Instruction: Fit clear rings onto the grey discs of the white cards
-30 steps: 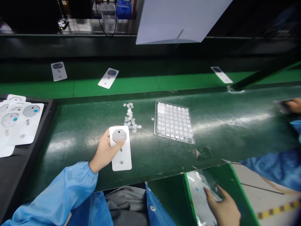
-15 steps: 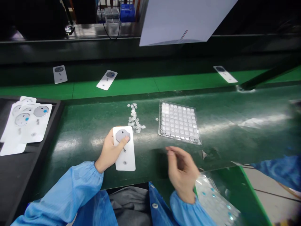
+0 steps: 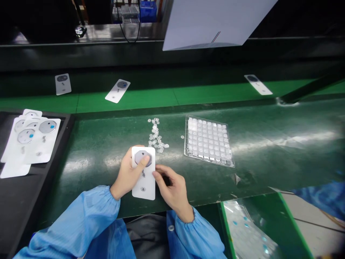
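My left hand (image 3: 131, 173) is closed around a white phone back panel (image 3: 145, 187), with the thumb over its grey octagonal camera area. My right hand (image 3: 172, 187) pinches the panel's right edge between thumb and fingers; the fingertips behind it are hidden. Small round clear discs (image 3: 155, 135) lie scattered just beyond the panel. To their right rests a clear plastic tray (image 3: 208, 142) filled with rows of white round pieces.
Several similar panels (image 3: 44, 154) overlap in a black tray (image 3: 16, 208) at left. More panels (image 3: 118, 90) lie on the green belt (image 3: 151, 95) behind. A green bin (image 3: 293, 223) with clear sheets (image 3: 249, 230) stands lower right. A blue sleeve (image 3: 320, 198) shows at far right.
My right hand has moved left from beside the clear tray to the edge of the held phone back panel. The panels on the belt have shifted slightly left.
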`<state>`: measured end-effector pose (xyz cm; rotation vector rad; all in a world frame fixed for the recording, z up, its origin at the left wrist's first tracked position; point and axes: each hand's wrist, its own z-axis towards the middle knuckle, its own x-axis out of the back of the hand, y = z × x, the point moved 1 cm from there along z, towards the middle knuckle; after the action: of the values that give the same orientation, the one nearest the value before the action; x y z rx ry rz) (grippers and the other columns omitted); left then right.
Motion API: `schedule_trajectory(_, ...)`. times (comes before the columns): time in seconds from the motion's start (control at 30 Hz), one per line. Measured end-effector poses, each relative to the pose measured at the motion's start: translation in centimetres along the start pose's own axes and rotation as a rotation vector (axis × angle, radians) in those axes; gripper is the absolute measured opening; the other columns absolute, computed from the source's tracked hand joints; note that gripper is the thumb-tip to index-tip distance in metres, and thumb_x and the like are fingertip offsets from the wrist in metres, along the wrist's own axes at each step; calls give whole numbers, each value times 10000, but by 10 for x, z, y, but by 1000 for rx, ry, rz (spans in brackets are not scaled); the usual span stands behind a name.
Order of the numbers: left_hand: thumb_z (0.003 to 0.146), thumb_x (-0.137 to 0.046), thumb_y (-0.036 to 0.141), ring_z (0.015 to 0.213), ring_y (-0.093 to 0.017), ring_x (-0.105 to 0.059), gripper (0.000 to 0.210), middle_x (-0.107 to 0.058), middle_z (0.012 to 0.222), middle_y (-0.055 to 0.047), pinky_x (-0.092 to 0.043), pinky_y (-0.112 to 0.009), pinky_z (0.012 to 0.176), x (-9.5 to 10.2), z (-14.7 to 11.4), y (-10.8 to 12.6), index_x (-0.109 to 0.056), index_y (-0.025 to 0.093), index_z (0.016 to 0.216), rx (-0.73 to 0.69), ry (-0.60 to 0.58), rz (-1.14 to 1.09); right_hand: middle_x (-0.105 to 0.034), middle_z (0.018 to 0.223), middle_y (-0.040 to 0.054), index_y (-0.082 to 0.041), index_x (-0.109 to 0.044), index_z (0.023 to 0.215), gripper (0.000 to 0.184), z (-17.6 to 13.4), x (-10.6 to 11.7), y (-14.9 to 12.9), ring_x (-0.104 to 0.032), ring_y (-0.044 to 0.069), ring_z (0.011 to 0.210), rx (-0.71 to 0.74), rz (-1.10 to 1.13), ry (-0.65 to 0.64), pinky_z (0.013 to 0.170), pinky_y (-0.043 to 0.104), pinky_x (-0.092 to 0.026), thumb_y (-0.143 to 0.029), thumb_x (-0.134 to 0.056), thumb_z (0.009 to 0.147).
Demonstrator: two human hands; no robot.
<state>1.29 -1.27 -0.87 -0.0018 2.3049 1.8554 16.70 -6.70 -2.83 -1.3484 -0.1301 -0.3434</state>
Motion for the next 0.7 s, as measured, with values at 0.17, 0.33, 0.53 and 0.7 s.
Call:
schedule_trajectory(0.17,874,-736,464,738,-130,-599,431,-643,878,-5,-505,-214,647,2,0,-4,-580,187,1165,-11,-23,30,-804,871,40,-215,-732,1066,141,-5,-4,4,-758,177,719,-38,17,-2,652,250,-609,-269,-655,960)
schedule_trajectory(0.33,968,-568,561,788,-151,-622,479,-678,1016,-42,-528,-239,671,7,0,-7,-564,211,1296,44,-111,-1,-815,937,58,-221,-752,1051,163,-4,-3,8,-787,224,826,-131,88,22,701,286,-639,-316,-652,964)
schedule_trajectory(0.53,873,-734,466,820,-167,-636,473,-687,969,-35,-527,-257,727,4,3,-6,-591,175,1217,-20,-55,135,-817,907,47,-221,-758,1055,164,-4,-3,5,-786,212,777,-106,89,-5,689,280,-637,-305,-658,956)
schedule_trajectory(0.7,964,-614,461,954,-202,-664,472,-696,1128,-82,-543,-290,803,10,4,-2,-556,178,1338,-3,-178,146,-816,895,57,-210,-756,1053,183,-3,-2,5,-788,229,790,-141,116,-4,695,306,-645,-330,-660,955)
